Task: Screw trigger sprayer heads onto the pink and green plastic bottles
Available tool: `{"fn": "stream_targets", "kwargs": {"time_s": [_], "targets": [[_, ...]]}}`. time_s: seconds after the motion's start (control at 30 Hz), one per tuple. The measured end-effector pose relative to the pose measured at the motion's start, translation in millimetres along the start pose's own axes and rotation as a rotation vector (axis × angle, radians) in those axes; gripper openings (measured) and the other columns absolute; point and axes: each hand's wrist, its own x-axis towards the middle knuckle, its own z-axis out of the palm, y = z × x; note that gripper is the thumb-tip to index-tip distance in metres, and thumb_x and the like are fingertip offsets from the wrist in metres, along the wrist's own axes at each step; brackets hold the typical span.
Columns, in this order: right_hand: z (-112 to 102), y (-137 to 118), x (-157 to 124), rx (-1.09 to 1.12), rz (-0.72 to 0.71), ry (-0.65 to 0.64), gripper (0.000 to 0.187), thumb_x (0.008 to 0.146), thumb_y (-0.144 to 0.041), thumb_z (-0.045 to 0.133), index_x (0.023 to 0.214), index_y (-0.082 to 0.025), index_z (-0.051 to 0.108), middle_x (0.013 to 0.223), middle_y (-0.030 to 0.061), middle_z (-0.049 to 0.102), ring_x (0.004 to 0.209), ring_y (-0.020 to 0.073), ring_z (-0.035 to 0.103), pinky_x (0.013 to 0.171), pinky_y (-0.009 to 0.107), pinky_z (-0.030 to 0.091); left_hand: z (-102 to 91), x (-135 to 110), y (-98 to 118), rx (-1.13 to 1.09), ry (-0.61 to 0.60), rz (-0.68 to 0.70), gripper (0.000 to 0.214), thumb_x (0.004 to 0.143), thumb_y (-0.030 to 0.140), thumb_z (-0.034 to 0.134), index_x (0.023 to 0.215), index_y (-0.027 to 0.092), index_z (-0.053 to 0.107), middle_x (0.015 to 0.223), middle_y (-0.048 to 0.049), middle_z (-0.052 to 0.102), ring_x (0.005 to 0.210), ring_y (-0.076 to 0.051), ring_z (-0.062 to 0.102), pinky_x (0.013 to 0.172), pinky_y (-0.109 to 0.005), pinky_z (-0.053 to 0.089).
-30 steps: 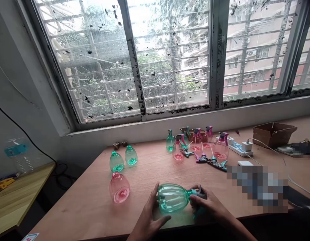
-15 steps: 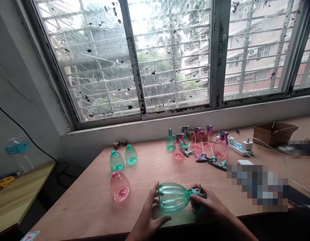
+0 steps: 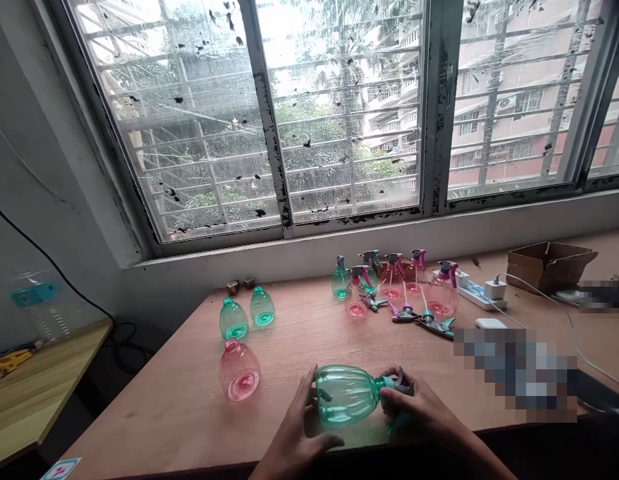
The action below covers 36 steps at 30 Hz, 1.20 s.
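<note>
A clear green spray bottle lies sideways between my hands near the table's front edge, its base to the left. My left hand cups the base end, with fingers behind the bottle and the thumb stretched along below it. At the neck, my right hand grips the grey and teal spray head, its fingers partly hidden. Left of my hands stands a pink bottle without a spray head. Behind it are two more headless green bottles.
At the back stand several bottles fitted with spray heads, among them a pink one. Loose spray heads lie before them. Farther right are a white power strip, a cardboard box, cables and a blurred-out patch.
My hands and the green bottle stay nearly in place; any turning of the spray head is too slight to see. The view has shifted very slightly.
</note>
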Motion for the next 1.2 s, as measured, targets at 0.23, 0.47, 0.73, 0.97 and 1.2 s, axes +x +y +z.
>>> {"fn": "stream_targets", "kwargs": {"time_s": [0.23,0.47,0.73,0.97,1.2], "targets": [[-2.0,2.9,1.4,-0.013,-0.023,0.014,0.036,0.079,-0.045,0.075,0.092,-0.018,0.055,0.067,0.0008,0.067,0.056,0.0178,0.065,0.056,0.03,0.051,-0.2,0.7,0.6,0.018,0.002,0.016,0.1,0.078,0.026,0.077,0.153,0.036,0.012,0.14,-0.0108,0.048,0.118,-0.027,0.056,0.105,-0.046,0.044],[-2.4,3.7,1.0,-0.035,-0.004,0.002,0.04,0.077,-0.046,0.077,0.096,-0.019,0.055,0.07,0.0003,0.068,0.057,0.0184,0.066,0.056,0.03,0.052,-0.3,0.0,0.6,-0.064,-0.02,-0.007,0.112,0.07,0.033,0.083,0.154,0.033,0.008,0.143,-0.0128,0.046,0.123,-0.031,0.052,0.106,-0.047,0.043],[-0.4,1.4,2.4,-0.069,0.004,0.034,0.043,0.075,-0.051,0.077,0.093,-0.019,0.054,0.068,0.0004,0.068,0.055,0.019,0.066,0.055,0.03,0.051,0.8,2.0,-4.0,0.001,-0.009,0.051,0.098,0.081,0.039,0.073,0.153,0.035,0.008,0.143,-0.012,0.047,0.118,-0.027,0.057,0.105,-0.044,0.043],[1.9,-1.8,1.4,-0.056,0.025,0.054,0.047,0.071,-0.054,0.078,0.092,-0.019,0.055,0.067,0.0004,0.068,0.055,0.0191,0.066,0.054,0.03,0.051,0.6,1.6,0.6,-0.078,-0.039,0.03,0.11,0.073,0.041,0.08,0.154,0.032,0.007,0.144,-0.0145,0.045,0.122,-0.031,0.053,0.105,-0.046,0.043],[-0.9,1.9,3.2,-0.044,-0.004,0.039,0.043,0.075,-0.051,0.077,0.094,-0.019,0.055,0.069,0.0007,0.068,0.057,0.0191,0.066,0.056,0.03,0.051,-1.0,-0.5,-0.2,0.052,0.009,0.018,0.095,0.081,0.039,0.073,0.153,0.035,0.011,0.142,-0.0116,0.047,0.117,-0.027,0.057,0.105,-0.045,0.043]]}}
